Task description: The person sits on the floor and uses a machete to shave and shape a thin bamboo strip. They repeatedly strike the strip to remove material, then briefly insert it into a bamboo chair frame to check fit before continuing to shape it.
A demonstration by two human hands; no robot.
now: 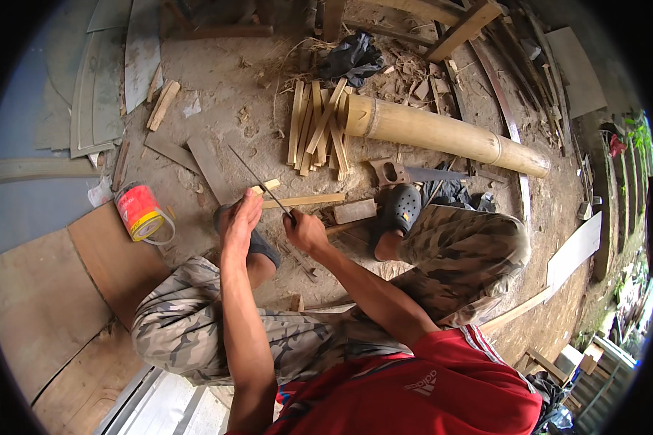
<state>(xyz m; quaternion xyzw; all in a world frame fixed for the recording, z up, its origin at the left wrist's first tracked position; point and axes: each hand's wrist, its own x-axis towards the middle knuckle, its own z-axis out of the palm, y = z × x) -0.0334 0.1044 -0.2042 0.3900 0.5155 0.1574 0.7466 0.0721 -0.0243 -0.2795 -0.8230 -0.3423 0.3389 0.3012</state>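
My right hand [307, 231] is closed round the handle of a long, thin-bladed knife [249, 169], its blade slanting up and to the left. My left hand [241, 219] is closed at the near end of a short bamboo strip [266, 187]. The blade crosses that strip just past my left fingertips; whether it touches is hard to tell. Just beyond my right hand a longer bamboo strip [308, 200] lies near the ground, with a wooden block [355, 211] to its right.
A pile of split bamboo strips [319, 130] lies ahead, beside a thick bamboo pole [442, 135]. A handsaw [413, 174] rests beyond my right clog [402, 208]. A red and yellow bucket [141, 212] lies tipped at left. Black plastic [352, 58] sits further back.
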